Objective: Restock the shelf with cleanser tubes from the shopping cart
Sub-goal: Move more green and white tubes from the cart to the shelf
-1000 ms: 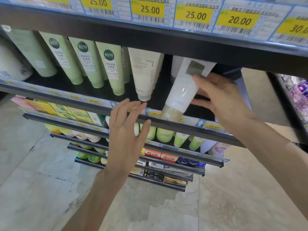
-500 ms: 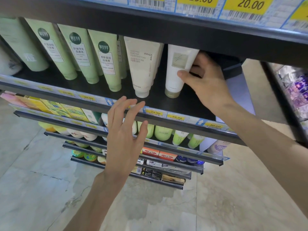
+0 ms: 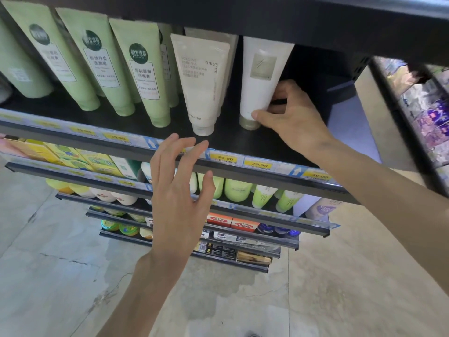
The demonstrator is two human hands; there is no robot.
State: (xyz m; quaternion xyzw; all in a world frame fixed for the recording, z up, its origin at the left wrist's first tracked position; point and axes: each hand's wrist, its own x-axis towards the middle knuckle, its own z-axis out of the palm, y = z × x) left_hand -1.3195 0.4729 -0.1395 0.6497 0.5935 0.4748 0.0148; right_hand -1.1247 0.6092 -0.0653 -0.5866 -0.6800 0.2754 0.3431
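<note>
Currently the right hand (image 3: 289, 120) holds the white cleanser tube (image 3: 261, 76) near its lower end, thumb on the front just above the cap and fingers (image 3: 279, 96) curled round the far side. This tube stands cap-down on the black shelf (image 3: 243, 142), at the right end of the row, tilted slightly with its crimped end leaning back under the shelf above. Just beside it on the left stands a beige tube (image 3: 202, 83), also cap-down; the two are close, but contact cannot be confirmed. Further left, a row of green tubes (image 3: 145, 76) stands cap-down on the same shelf.

The left hand (image 3: 178, 190) hovers in front of the shelf edge, fingers spread wide and nearly straight, holding nothing. Its fingertips lie at the level of the price-label strip (image 3: 257, 164), which carries yellow tags; whether they touch it cannot be determined.

Below, further shelves carry boxes and bottles, and a tiled floor (image 3: 48, 288) lies underneath.
</note>
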